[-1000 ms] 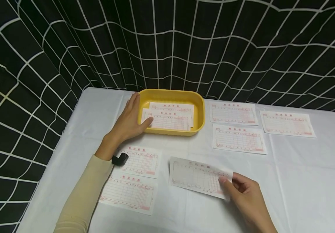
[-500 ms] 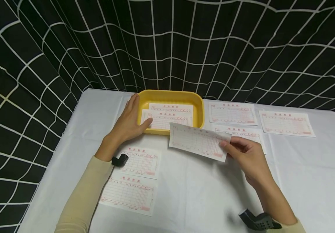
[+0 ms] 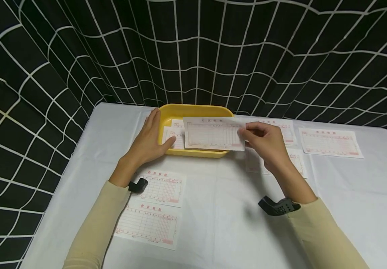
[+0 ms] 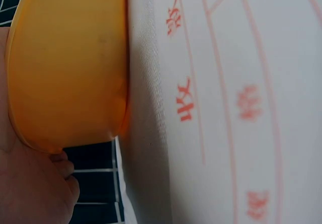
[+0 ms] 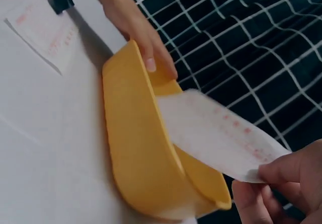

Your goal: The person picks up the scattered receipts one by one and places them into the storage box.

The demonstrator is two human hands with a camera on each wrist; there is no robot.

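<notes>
Pinched by the right hand [image 3: 266,140], not yet placed, the slip [image 3: 210,135] is now being brought over the tray [image 3: 195,109], which is being gripped by the left hand [image 3: 146,140].

The tray [image 5: 136,128] seems smooth plastic, the held slip [image 3: 213,135] matt paper.

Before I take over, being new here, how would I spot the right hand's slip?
On the white cloth, find the yellow tray near the far edge. The right hand pinches the printed slip by one end, its other end over the tray. Only it is held up; the other slips lie in the tray or on the cloth.
</notes>
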